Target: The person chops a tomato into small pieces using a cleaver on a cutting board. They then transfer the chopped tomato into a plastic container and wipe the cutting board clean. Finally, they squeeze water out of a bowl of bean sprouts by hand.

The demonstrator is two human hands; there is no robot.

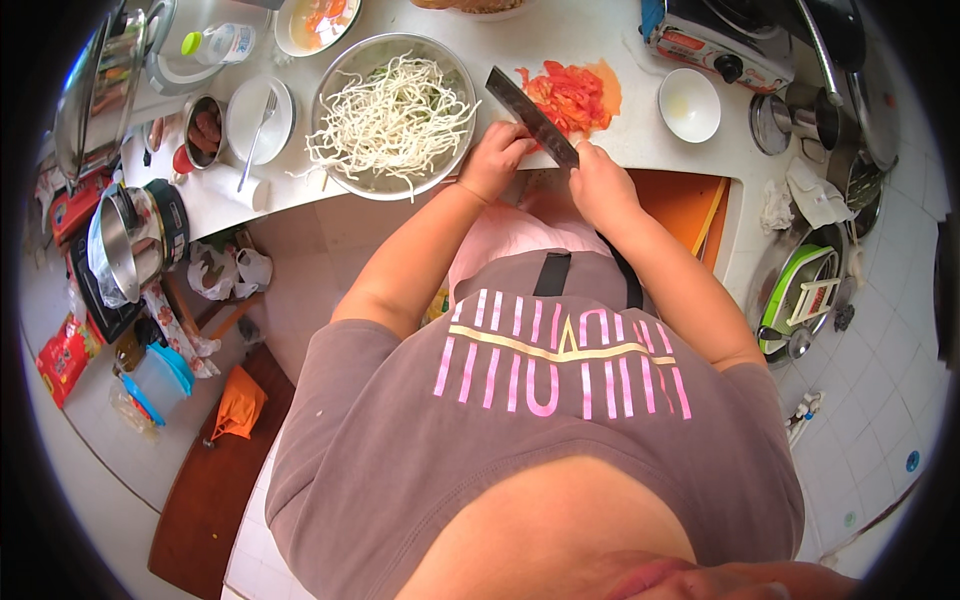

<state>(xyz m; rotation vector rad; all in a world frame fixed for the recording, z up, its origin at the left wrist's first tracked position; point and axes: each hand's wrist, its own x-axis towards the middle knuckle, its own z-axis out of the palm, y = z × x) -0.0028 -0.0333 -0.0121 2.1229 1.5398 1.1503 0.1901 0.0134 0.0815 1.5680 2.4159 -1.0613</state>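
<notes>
My right hand [603, 187] is wrapped round the handle of a kitchen knife [530, 116] with a broad dark blade. The blade slants up and left, just left of a juicy heap of chopped tomato [568, 97] on the white counter [630, 148]. On the blade's other side, by the counter's front edge, my left hand [497, 158] has its fingers bent together close to the blade. Whether they touch the blade or pinch something is hidden. Left of that hand, a large steel bowl [465, 90] holds pale noodle-like strands [395, 115] over some green pieces.
Right of the tomato stand a small white bowl [690, 105] and a portable gas stove [720, 55]. To the left are a plate with a fork [262, 128], a small container of brown food [206, 130] and a bottle with a green cap [225, 43]. Another bowl [312, 25] stands farther back.
</notes>
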